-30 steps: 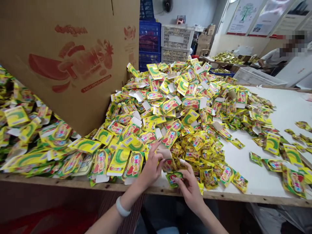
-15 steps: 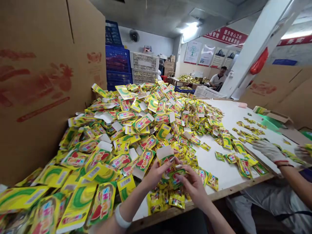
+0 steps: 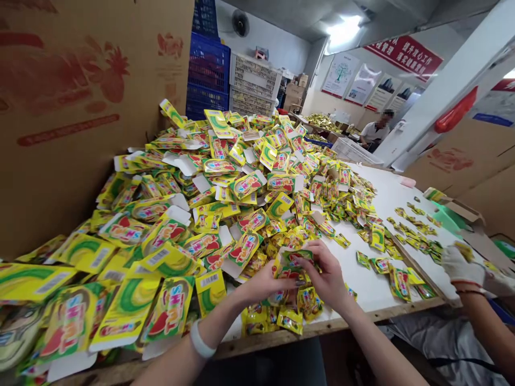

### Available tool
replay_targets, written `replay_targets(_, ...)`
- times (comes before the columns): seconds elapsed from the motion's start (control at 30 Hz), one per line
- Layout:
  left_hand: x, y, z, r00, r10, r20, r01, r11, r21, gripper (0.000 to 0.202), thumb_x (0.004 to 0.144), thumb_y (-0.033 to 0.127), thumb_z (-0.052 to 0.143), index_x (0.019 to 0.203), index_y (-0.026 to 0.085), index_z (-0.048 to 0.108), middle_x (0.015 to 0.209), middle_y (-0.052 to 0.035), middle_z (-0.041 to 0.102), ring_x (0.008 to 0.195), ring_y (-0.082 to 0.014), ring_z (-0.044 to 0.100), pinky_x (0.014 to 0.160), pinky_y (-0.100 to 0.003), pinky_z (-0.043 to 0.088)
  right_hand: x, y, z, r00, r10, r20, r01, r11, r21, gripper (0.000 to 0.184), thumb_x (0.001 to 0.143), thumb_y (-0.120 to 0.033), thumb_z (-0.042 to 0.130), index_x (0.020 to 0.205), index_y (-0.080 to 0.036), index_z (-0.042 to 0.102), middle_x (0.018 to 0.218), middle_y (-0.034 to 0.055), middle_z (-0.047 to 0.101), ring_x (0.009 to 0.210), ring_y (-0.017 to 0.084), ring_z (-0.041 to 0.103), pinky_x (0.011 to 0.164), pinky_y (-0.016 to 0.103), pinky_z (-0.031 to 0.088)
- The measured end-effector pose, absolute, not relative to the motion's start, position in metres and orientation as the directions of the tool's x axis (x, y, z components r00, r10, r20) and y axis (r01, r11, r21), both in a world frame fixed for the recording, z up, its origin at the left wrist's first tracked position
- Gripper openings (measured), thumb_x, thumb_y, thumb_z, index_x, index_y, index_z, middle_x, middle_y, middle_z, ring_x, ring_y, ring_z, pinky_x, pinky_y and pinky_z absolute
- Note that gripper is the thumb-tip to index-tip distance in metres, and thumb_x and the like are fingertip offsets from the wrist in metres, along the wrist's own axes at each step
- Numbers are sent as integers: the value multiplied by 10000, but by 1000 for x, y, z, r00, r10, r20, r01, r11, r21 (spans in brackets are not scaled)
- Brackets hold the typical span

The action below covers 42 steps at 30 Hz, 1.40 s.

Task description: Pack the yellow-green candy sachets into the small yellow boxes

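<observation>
Near the table's front edge, my left hand (image 3: 263, 283) is closed around a small yellow-and-green candy box (image 3: 281, 298), mostly hidden by my fingers. My right hand (image 3: 328, 271) pinches a green candy packet (image 3: 295, 258) against the box's upper end. Whether the packet is partly inside the box, I cannot tell. Below both hands lie several small yellow candy packets (image 3: 290, 320). A large heap of cardboard candy boxes (image 3: 247, 185), many with white flaps open, spreads to the left and behind.
A big brown carton (image 3: 92, 107) walls off the left side. At right, a co-worker's gloved hand (image 3: 462, 265) works over loose packets beyond a wooden strip (image 3: 416, 265). Blue crates (image 3: 209, 64) and white crates (image 3: 254, 78) are stacked behind; another person (image 3: 376, 131) sits far back.
My right hand has brought the green packet up over the box's end, and the box's white flap is no longer visible. The view has tilted down. The co-worker's gloved hand has lifted a packet.
</observation>
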<state>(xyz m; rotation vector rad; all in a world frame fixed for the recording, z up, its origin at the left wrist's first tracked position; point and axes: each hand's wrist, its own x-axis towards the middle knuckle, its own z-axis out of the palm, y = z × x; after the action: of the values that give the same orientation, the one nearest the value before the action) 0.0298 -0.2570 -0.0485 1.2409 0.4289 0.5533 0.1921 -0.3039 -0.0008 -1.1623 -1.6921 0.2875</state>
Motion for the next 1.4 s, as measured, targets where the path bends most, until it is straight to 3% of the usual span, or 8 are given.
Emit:
replay_targets(0.33,35,-258,-45,883,467,-52,-108,309,945,460,630,441,860,880,164,590,594,59,598,534,-122,578,569,-254,460,212,-307,11,-404,849,341,707,526,-472,217,999,-275,467,1033,-218,674,959,94,631,817,190,636,699,298,540)
replay_targets(0.47,31,-258,-43,920,387,-55,-46,247,968,357,715,437,801,794,158,593,593,33,620,536,-111,558,569,-249,451,215,-312,20,-459,855,242,634,506,-585,214,983,-264,507,1106,-231,679,1012,92,629,901,194,636,786,323,557)
replay_targets(0.63,32,-261,-45,923,378,-66,-38,261,965,400,731,441,787,922,171,563,652,42,602,584,-121,565,600,-264,477,225,-333,15,-147,957,252,532,291,-795,191,938,-315,604,1085,-219,681,796,26,654,611,135,599,560,251,528)
replay_targets(0.83,37,-267,-58,920,384,77,-112,68,991,492,692,227,767,1127,184,540,1073,-36,635,987,-204,628,850,-322,521,215,-357,-8,-274,946,175,541,302,-785,236,979,-314,521,1046,-238,735,985,92,740,880,209,695,749,334,569)
replay_targets(1.03,34,-267,-41,901,422,100,-35,-158,987,766,809,345,728,1453,199,338,1276,-118,614,1142,-252,622,986,-399,506,235,-365,-19,93,962,256,528,171,-832,171,896,-354,643,816,-208,685,722,18,684,516,124,549,483,245,450)
replay_targets(1.2,-6,-229,-21,639,693,334,377,-660,650,238,863,353,665,1056,213,662,1306,-119,585,1315,-327,479,1152,-547,343,353,-340,-7,629,619,470,650,-88,-755,319,773,-451,758,846,-156,660,835,63,675,530,118,520,489,270,413)
replay_targets(1.3,-28,-208,-32,606,722,335,609,-691,389,214,761,252,751,962,210,692,1512,-126,418,1481,-441,209,1170,-696,190,402,-337,-9,581,619,528,799,-309,-516,298,816,-415,710,896,-128,699,968,130,663,647,161,568,659,352,472)
replay_targets(1.4,-34,-206,-43,608,736,299,683,-676,275,352,683,199,810,1010,207,681,1623,-119,255,1516,-478,31,1158,-749,126,379,-348,-28,387,786,482,901,-212,-378,273,890,-384,624,1001,-147,700,1030,137,647,649,166,580,694,376,501)
